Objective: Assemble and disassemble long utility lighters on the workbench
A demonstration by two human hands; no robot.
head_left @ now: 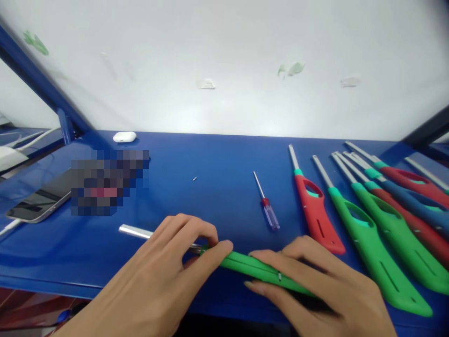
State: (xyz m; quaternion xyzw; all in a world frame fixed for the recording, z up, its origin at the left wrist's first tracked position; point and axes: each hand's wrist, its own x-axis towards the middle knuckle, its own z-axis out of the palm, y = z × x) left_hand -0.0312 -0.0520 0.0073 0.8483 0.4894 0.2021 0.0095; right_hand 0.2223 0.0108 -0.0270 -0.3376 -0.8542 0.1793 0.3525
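A green gas lighter [256,269] lies sideways between my two hands at the front of the blue table. My left hand [178,262] is closed around its neck, where the metal tube meets the green body; the silver tube pokes out to the left past my knuckles. With thumb and fingers my right hand [315,285] grips the green handle, whose far end is hidden under the palm. A seam runs along the body, and a small metal piece shows near my right fingers. Just beyond the hands lies a screwdriver [269,213] with a clear purplish handle.
On the right lie a red lighter [314,217], a green lighter [375,252] and several more. A tiny metal pin [194,178] rests mid-table. To the left are a phone [42,196], a blurred-out item [108,185] and a white earbud case [125,136]. A white wall [238,107] stands behind.
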